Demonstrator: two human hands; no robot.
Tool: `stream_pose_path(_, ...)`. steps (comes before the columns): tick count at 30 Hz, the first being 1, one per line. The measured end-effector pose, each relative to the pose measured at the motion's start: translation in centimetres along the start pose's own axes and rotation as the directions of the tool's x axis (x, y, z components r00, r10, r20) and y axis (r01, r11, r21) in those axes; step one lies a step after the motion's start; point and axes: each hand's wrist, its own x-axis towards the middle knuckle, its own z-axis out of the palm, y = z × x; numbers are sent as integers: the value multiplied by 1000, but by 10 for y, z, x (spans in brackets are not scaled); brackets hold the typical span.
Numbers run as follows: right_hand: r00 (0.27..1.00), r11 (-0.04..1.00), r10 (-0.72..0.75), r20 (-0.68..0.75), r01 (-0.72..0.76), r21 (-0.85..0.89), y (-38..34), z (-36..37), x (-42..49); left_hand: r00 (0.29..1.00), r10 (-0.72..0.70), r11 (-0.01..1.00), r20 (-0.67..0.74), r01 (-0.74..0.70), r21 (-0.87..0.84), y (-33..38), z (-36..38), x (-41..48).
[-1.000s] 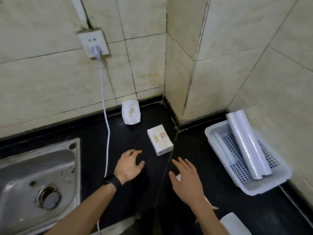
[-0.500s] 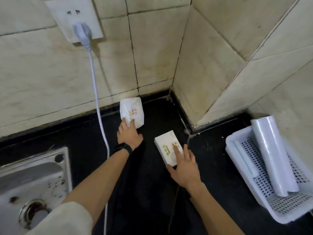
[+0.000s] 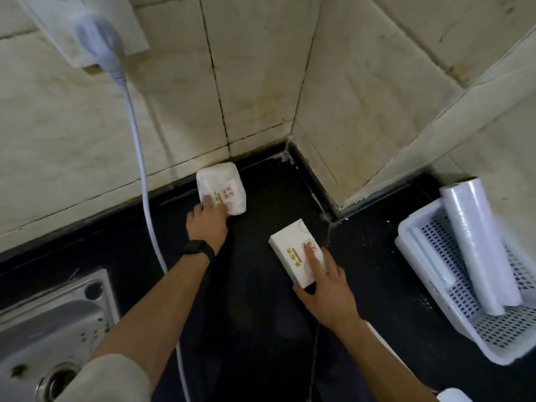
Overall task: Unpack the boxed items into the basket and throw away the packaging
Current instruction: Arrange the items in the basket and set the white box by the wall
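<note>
While the left hand (image 3: 207,224) rested spread fingers on the wrapped packet (image 3: 222,192) by the wall, the right hand (image 3: 324,291) lay nearer the box (image 3: 295,261), fingers apart on top, thumb at its near end, its long axis running away towards the corner of the worktop (image 3: 255,314).

The left hand (image 3: 207,224) wore a thin ring (image 3: 205,204) on one finger and a black band (image 3: 197,248) just behind it at the wrist. Farther up that arm sat a pale cream sleeve (image 3: 107,378). The right hand (image 3: 329,297) was bare of any wear.
</note>
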Motion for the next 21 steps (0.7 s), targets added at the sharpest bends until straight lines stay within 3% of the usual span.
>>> stream_pose_path(5, 998, 985, 35, 49, -43, 170, -1, -11, 11, 999, 27, 981, -40, -34, -193, -3, -9, -5)
stream_pose_path(8, 986, 904, 142, 83, -163, 394, -16, -28, 34, 993, 114, 972, -25, -117, -203, -10, -2, -11)
stream_pose_path(10, 984, 885, 171, 52, -177, 430, -31, -38, 58, 985, 167, 969, 42, -156, -192, -14, 10, -16)
stream_pose_path(13, 989, 955, 126, -84, -97, 281, -59, -52, 99, 987, 148, 974, 70, -133, -181, -13, 24, -22)
stream_pose_path(16, 984, 999, 39, -172, -35, 25, -78, -59, 138, 990, 118, 976, 83, -100, -196, -10, 27, -19)
stream_pose_path(21, 984, 942, -47, -171, -13, -334, -78, -60, 179, 995, 100, 962, 26, -90, -258, -12, 35, -18)
